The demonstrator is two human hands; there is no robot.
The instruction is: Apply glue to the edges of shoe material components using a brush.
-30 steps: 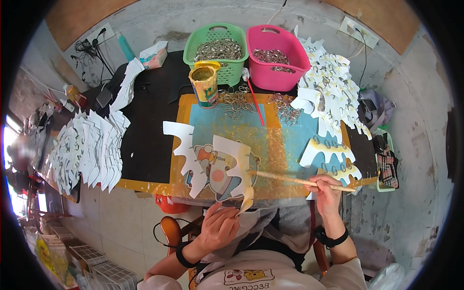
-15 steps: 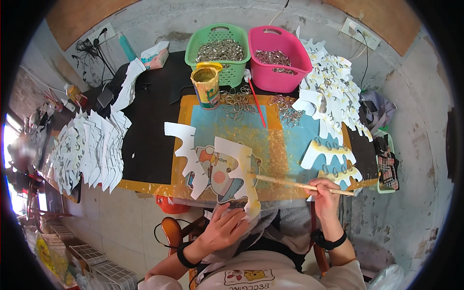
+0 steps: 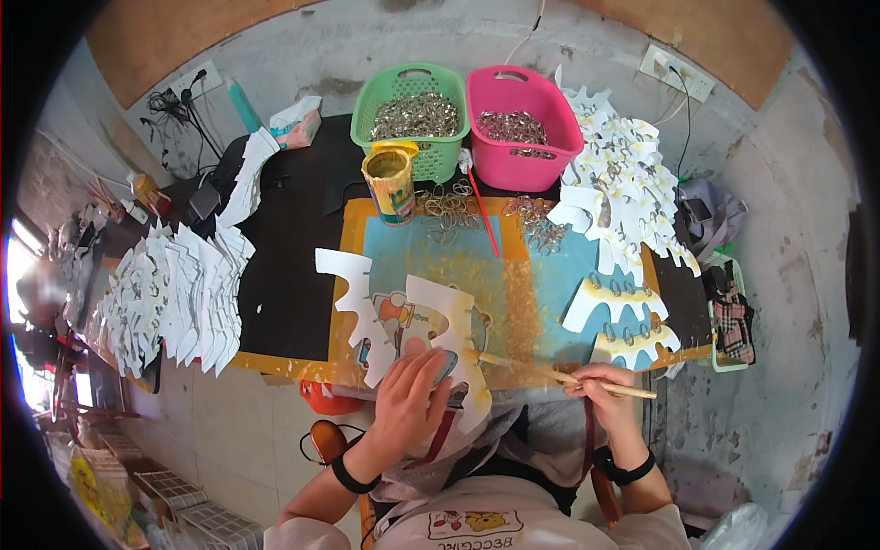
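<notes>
here, the right hand [image 3: 600, 392] pinches a thin pale wooden stick [image 3: 539, 370] between its thumb and fingers, and the tip of this stick is at the yellow-smeared right edge of a white notched flat piece [image 3: 447, 301]. this piece lies at the near middle of the blue mat with yellow-brown border [image 3: 394, 236], to the right of a second white notched piece [image 3: 344, 266]. the left hand [image 3: 408, 396] is palm down over the near part of them, its fingers stretched and close together; i cannot tell how firmly it presses. farther stands an open yellow can [image 3: 392, 197], beside loose silver metal rings [image 3: 447, 213].
</notes>
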